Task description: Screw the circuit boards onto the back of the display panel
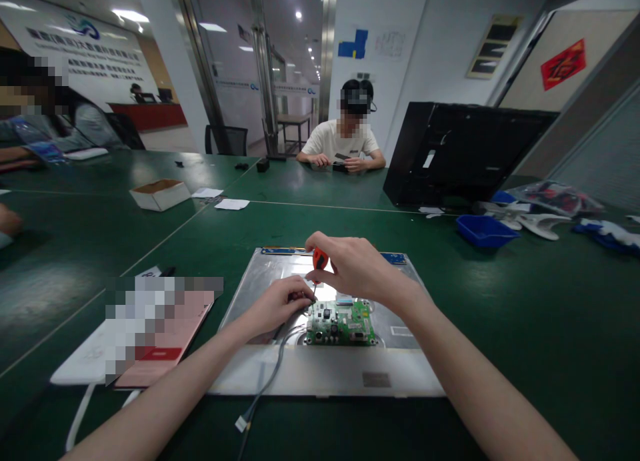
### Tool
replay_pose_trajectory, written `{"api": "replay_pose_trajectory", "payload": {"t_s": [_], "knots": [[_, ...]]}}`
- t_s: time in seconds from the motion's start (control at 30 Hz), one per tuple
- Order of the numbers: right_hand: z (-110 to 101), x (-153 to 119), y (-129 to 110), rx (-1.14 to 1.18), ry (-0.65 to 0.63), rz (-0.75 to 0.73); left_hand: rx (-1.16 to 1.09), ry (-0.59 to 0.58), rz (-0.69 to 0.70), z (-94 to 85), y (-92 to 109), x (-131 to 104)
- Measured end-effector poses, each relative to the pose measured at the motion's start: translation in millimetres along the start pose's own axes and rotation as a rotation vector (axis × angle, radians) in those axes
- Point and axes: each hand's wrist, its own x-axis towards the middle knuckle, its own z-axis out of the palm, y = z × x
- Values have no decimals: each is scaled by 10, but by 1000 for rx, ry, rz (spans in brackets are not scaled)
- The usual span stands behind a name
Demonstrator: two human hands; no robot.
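A flat metal display panel [320, 374] lies on the green table in front of me, with a green circuit board [345, 322] on its middle. My right hand [347, 264] grips the red and black handle of a screwdriver [320, 257]. The tool stands nearly upright, its tip down at the board's upper left corner. My left hand [283, 304] rests just left of that corner with fingers pinched together near the tip. Whatever sits between those fingers is hidden. A grey cable [277, 367] runs from the board's left side over the panel's front edge to a white connector [242, 423].
Left of the panel lie a white device [80, 361] and a pink one [150, 371], partly blurred out. Farther off are a small open box [160, 195], a blue tray [485, 231] and a big black monitor housing [460, 154]. Another person [345, 137] sits opposite, handling small parts.
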Motion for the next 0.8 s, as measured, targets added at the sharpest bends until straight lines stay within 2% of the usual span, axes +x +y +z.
{"api": "replay_pose_trajectory", "payload": {"t_s": [0.2, 0.53, 0.8], "knots": [[-55, -41, -15, 64, -29, -42, 17, 14, 13, -16, 27, -2], [-30, -10, -19, 25, -25, -13, 73, 36, 5, -21, 78, 7], [-37, -29, -15, -11, -21, -40, 30, 17, 2, -31, 75, 4]]}}
